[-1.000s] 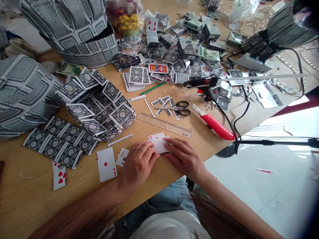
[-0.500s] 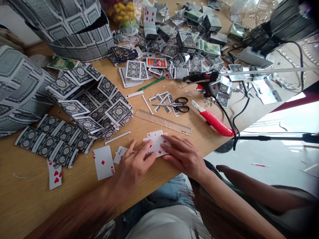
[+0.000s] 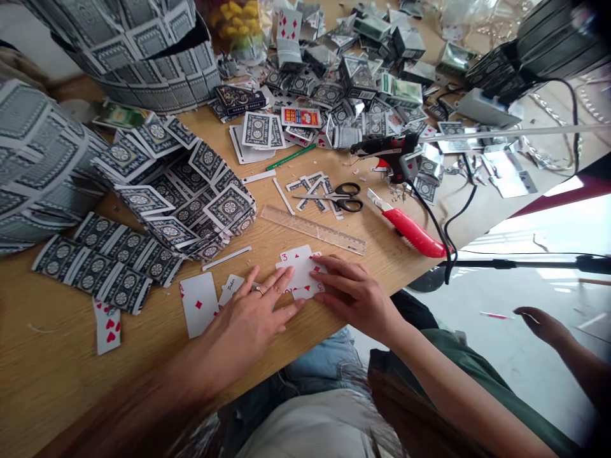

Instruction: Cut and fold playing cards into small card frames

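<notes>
Two overlapping face-up playing cards lie near the table's front edge, one crosswise over a three of diamonds. My left hand, with a ring on one finger, is open; its fingertips press on the cards' left side. At their right edge my right hand has its fingertips on top and its thumb by the lower corner, closed on them. Left of my left hand are an ace of diamonds and a partly covered white card. Just beyond the cards lies a clear ruler.
Scissors on card strips, a red-handled cutter and a corded glue gun lie beyond. A bowl-like card structure and a woven card panel are left. Another person's hand is at right.
My left hand has slid slightly right over the cards, its fingers flatter. My right hand stays at their edge. The other person's arm at right has moved away to the right.
</notes>
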A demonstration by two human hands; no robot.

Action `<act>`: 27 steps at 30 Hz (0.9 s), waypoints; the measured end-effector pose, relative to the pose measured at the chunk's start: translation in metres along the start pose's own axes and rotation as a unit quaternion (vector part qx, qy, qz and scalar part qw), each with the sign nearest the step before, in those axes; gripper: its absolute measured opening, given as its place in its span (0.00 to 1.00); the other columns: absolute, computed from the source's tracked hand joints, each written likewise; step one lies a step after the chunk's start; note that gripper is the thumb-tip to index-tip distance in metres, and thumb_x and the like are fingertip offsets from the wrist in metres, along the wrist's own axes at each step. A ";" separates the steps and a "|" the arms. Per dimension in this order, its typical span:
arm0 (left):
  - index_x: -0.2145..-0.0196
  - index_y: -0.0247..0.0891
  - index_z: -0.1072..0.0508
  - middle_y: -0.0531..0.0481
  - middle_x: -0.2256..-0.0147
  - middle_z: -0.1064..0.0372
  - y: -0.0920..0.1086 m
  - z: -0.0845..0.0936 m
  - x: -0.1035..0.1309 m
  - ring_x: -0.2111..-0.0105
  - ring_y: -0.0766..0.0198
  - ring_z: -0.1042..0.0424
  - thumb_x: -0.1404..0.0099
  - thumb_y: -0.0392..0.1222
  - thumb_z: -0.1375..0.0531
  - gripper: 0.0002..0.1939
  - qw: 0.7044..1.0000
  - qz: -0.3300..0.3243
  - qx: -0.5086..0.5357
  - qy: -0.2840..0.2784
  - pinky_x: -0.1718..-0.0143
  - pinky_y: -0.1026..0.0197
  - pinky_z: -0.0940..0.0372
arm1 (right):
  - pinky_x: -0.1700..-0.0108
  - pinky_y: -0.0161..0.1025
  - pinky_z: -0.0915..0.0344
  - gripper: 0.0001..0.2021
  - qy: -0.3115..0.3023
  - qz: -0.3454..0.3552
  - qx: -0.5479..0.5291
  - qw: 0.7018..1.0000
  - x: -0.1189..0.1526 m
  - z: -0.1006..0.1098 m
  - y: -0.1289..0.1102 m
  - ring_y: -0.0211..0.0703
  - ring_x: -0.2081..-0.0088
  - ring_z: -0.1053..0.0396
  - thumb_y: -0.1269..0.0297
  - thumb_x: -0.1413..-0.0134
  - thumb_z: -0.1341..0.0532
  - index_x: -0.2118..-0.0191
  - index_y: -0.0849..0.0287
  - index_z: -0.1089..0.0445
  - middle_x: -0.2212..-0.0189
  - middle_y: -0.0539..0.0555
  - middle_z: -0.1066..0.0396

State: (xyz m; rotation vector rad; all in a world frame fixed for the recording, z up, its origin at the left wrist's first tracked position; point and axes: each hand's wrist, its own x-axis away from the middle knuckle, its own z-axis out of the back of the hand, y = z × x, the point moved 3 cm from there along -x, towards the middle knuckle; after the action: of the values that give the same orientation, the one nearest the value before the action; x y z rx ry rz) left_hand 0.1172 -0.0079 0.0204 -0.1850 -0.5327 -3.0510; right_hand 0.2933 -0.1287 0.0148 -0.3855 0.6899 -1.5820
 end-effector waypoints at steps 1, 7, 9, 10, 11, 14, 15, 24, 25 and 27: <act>0.41 0.51 0.33 0.38 0.34 0.47 0.002 -0.001 0.001 0.35 0.51 0.44 0.31 0.45 0.43 0.21 1.000 0.007 -0.008 0.005 0.38 0.42 0.47 | 0.43 0.49 0.35 0.14 0.003 0.002 -0.002 1.000 0.000 0.000 0.000 0.50 0.41 0.36 0.63 0.40 0.38 0.49 0.57 0.27 0.43 0.59 0.32; 0.38 0.52 0.38 0.41 0.33 0.49 0.003 0.002 0.003 0.34 0.53 0.48 0.30 0.45 0.45 0.23 1.000 0.008 0.001 0.000 0.37 0.46 0.47 | 0.44 0.52 0.34 0.15 0.012 0.015 0.002 1.000 0.002 -0.002 0.001 0.52 0.42 0.35 0.64 0.39 0.38 0.48 0.55 0.27 0.42 0.60 0.32; 0.38 0.51 0.37 0.42 0.33 0.49 0.001 0.002 0.003 0.34 0.53 0.48 0.30 0.45 0.45 0.23 1.000 0.005 0.004 -0.001 0.37 0.46 0.48 | 0.44 0.52 0.34 0.15 0.020 0.021 -0.011 1.000 0.003 -0.003 0.003 0.52 0.42 0.35 0.64 0.40 0.38 0.48 0.55 0.27 0.43 0.60 0.32; 0.39 0.51 0.36 0.42 0.33 0.48 0.001 0.002 0.002 0.34 0.53 0.47 0.30 0.46 0.46 0.22 1.000 0.006 0.005 0.000 0.37 0.46 0.48 | 0.43 0.52 0.34 0.15 0.024 0.023 -0.016 0.999 0.003 -0.003 0.003 0.52 0.42 0.35 0.64 0.40 0.37 0.48 0.54 0.27 0.43 0.60 0.32; 0.40 0.51 0.35 0.43 0.34 0.47 0.001 0.002 0.002 0.34 0.54 0.46 0.29 0.46 0.46 0.21 1.000 0.008 0.007 0.002 0.37 0.47 0.48 | 0.43 0.52 0.34 0.15 0.028 0.025 -0.020 0.999 0.003 -0.003 0.004 0.52 0.42 0.35 0.64 0.41 0.37 0.48 0.54 0.27 0.43 0.60 0.31; 0.41 0.50 0.34 0.43 0.34 0.47 0.002 0.003 0.002 0.35 0.55 0.45 0.28 0.45 0.48 0.19 1.000 0.017 0.015 0.006 0.37 0.47 0.48 | 0.43 0.52 0.34 0.16 0.032 0.026 -0.020 0.999 0.003 -0.004 0.005 0.52 0.42 0.35 0.63 0.41 0.36 0.47 0.53 0.27 0.44 0.59 0.31; 0.41 0.50 0.34 0.43 0.34 0.47 0.003 0.003 0.002 0.34 0.55 0.46 0.28 0.45 0.49 0.19 1.000 0.018 0.018 0.004 0.36 0.47 0.47 | 0.43 0.53 0.34 0.16 0.031 0.026 -0.019 0.999 0.003 -0.004 0.005 0.52 0.42 0.35 0.63 0.41 0.36 0.47 0.53 0.27 0.44 0.60 0.31; 0.40 0.50 0.35 0.40 0.33 0.48 0.005 0.002 0.000 0.35 0.51 0.45 0.31 0.45 0.43 0.22 0.999 0.030 0.019 0.004 0.38 0.43 0.45 | 0.43 0.52 0.33 0.16 0.027 0.025 -0.016 0.999 -0.001 0.000 0.003 0.52 0.42 0.34 0.62 0.41 0.36 0.48 0.54 0.26 0.44 0.61 0.31; 0.40 0.51 0.35 0.40 0.33 0.49 0.005 0.001 0.000 0.35 0.51 0.45 0.31 0.45 0.43 0.22 0.999 0.031 0.014 0.007 0.38 0.43 0.45 | 0.43 0.52 0.33 0.16 0.026 0.025 -0.015 0.999 -0.001 0.000 0.003 0.52 0.42 0.34 0.62 0.41 0.36 0.48 0.55 0.26 0.44 0.61 0.31; 0.41 0.52 0.34 0.41 0.33 0.48 0.005 0.000 0.000 0.35 0.52 0.45 0.31 0.44 0.43 0.22 0.999 0.031 0.011 0.005 0.38 0.43 0.44 | 0.43 0.52 0.33 0.16 0.024 0.022 -0.012 0.999 -0.002 0.001 0.002 0.52 0.42 0.34 0.62 0.41 0.37 0.48 0.55 0.26 0.44 0.60 0.31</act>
State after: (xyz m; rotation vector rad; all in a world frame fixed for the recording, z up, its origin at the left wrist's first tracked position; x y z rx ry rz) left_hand 0.1174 -0.0129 0.0220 -0.1806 -0.5481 -2.9835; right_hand 0.2959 -0.1271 0.0144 -0.3485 0.7511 -1.5459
